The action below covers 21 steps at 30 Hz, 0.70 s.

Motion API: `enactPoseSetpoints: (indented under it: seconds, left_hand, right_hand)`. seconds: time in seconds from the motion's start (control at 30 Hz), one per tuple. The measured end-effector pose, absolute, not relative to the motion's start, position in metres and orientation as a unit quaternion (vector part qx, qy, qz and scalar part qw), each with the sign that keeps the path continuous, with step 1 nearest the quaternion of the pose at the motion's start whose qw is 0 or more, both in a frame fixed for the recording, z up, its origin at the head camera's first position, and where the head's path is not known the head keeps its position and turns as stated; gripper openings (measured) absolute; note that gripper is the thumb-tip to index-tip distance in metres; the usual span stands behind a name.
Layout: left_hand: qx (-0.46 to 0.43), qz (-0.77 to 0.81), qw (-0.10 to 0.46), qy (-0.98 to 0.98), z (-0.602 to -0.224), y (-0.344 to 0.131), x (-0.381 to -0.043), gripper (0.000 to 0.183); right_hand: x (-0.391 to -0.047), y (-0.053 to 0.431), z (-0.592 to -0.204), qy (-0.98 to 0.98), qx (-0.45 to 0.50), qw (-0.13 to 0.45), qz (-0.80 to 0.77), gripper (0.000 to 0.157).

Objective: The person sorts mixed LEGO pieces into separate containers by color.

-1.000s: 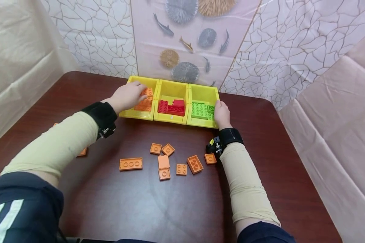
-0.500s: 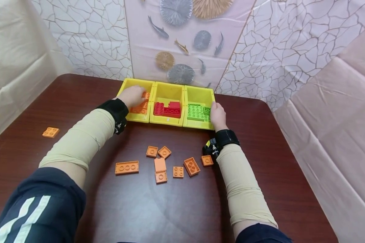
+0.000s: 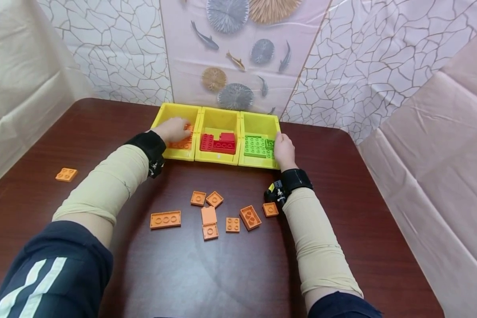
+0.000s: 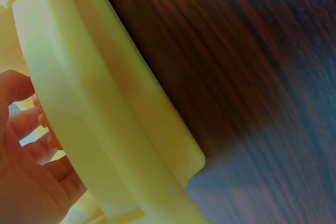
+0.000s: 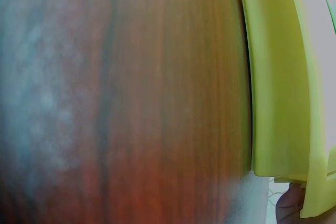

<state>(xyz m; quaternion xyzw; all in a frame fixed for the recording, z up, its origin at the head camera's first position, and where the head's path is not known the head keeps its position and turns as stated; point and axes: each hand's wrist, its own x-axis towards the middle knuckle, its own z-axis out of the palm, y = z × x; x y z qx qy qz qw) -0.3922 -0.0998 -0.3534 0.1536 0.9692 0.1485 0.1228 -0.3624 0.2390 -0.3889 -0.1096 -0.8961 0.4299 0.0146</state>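
Note:
My left hand (image 3: 174, 130) reaches into the left compartment of a yellow three-part bin (image 3: 217, 156). Its bent fingers are at the orange building bricks (image 3: 181, 145) there, partly covering them. The left wrist view shows this hand (image 4: 31, 161) behind the bin wall (image 4: 105, 114), with a bit of orange brick (image 4: 51, 139) by the fingers; whether they pinch one is hidden. My right hand (image 3: 285, 151) grips the bin's right edge. Only a little of that hand (image 5: 291, 203) shows under the rim in the right wrist view.
Red bricks (image 3: 224, 145) lie in the middle compartment and green bricks (image 3: 255, 146) in the right one. Several loose orange bricks (image 3: 165, 219) are spread over the brown table (image 3: 175, 274) before the bin. One orange brick (image 3: 66, 174) lies apart at left. Patterned cloth (image 3: 238, 57) hangs behind.
My left hand has moved lower into the left compartment, and its forearm has swung right, uncovering the orange brick at left. The right hand keeps its grip. The head view has shifted slightly.

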Motion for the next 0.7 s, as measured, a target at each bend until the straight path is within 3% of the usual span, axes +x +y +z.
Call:
enactPoseSetpoints:
  seconds: [0.7]
  left_hand:
    - [0.153, 0.178, 0.096, 0.967, -0.3639, -0.103, -0.3942, 0.037]
  right_hand:
    - [-0.3619, 0.2397, -0.3909, -0.898, -0.099, 0.02, 0.429, 0.055]
